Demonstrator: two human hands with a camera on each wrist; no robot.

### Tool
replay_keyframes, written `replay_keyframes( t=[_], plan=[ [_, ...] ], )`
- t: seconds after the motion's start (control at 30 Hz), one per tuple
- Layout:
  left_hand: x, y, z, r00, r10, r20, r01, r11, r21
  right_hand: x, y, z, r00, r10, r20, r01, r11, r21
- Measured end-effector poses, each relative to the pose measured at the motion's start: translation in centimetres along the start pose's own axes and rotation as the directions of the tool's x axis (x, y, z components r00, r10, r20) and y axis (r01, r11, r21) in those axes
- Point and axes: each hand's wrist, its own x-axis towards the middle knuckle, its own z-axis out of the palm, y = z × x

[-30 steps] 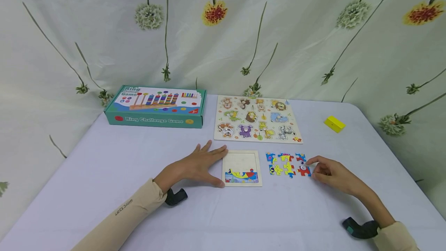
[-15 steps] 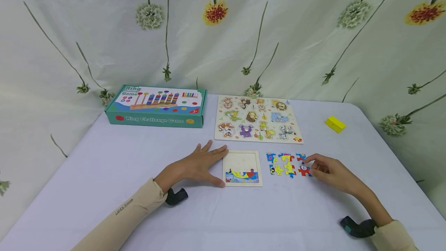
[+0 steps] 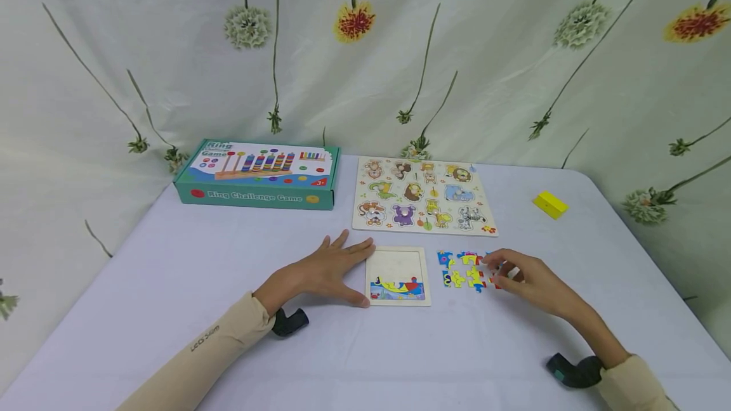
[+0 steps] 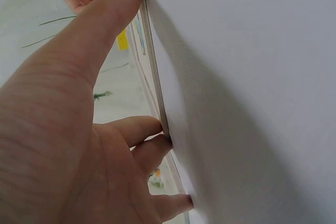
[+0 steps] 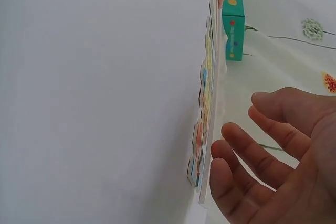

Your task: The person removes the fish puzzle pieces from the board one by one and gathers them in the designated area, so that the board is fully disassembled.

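A square wooden puzzle tray (image 3: 398, 259) lies in the middle of the table in the head view, its lower part filled with fitted picture pieces. My left hand (image 3: 329, 271) is spread along its left side, thumb at the near corner and fingertips at the far one. Several loose jigsaw pieces (image 3: 457, 278), yellow, blue and red, lie just right of the tray. Above their right end hovers my right hand (image 3: 528, 279), fingers loosely bent, partly hiding the rightmost pieces. In the right wrist view, nothing sits between that hand's thumb and fingers (image 5: 247, 140).
Behind the tray lies an animal peg puzzle board (image 3: 422, 196). A green Ring Challenge Game box (image 3: 257, 197) stands at the back left, and a yellow block (image 3: 551, 205) at the back right. Flower-printed cloth (image 3: 485, 49) hangs behind the white table (image 3: 400, 360).
My right hand has shifted left over the loose pieces and now covers more of the right-hand ones. My left hand stays at the tray's side.
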Motion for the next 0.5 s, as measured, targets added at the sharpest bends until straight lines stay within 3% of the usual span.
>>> replay_keyframes(
  t=[0.5],
  plan=[
    [0.1, -0.1, 0.1, 1.0, -0.007, 0.004, 0.007, 1.0, -0.001, 1.6, -1.5, 1.5, 0.997, -0.069, -0.024, 0.069, 0.998, -0.009]
  ],
)
